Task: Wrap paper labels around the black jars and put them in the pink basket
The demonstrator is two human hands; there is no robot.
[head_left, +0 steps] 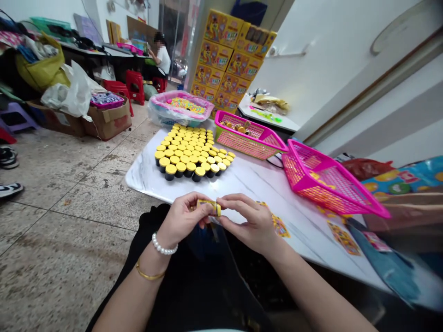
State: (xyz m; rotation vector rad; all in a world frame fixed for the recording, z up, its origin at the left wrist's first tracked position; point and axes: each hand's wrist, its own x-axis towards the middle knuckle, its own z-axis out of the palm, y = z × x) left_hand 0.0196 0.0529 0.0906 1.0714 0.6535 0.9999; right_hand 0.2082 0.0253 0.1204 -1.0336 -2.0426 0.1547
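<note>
A small yellow-lidded jar (209,207) with a printed yellow wrap lies sideways between my hands, above my lap at the table's near edge. My left hand (185,214), with a pearl bracelet at its wrist, is closed around the printed body. The thumb and fingertips of my right hand (247,219) pinch the lid end from the right. Beyond them, many black jars with yellow lids (187,152) stand upright in a tight group. Printed label sheets (279,226) lie by my right hand, partly hidden behind it.
On the white marbled table (242,182), a pink basket (249,138) holds some jars, and another pink basket (325,180) stands to the right. A plastic-lined basin (183,108) holds colourful bits. Yellow cartons (221,64) are stacked behind. A person (162,57) sits far back.
</note>
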